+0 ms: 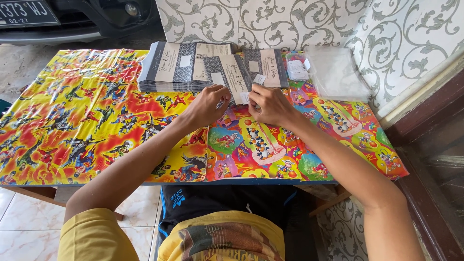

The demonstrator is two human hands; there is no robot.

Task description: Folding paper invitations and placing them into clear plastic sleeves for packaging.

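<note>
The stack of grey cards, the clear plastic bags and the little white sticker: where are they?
stack of grey cards (166,67), head view, top card's middle.
clear plastic bags (338,72), head view, middle of the pile.
little white sticker (260,79), head view, its face, above the right hand (270,105).

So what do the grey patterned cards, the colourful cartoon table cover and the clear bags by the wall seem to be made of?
The grey patterned cards look like matte printed card: flat, stiff-edged, stacked neatly. The colourful cartoon table cover seems to be glossy plastic sheeting or coated wrap, as it shows creases and sheen. The clear bags look like thin see-through plastic film, slightly crinkled.
</note>
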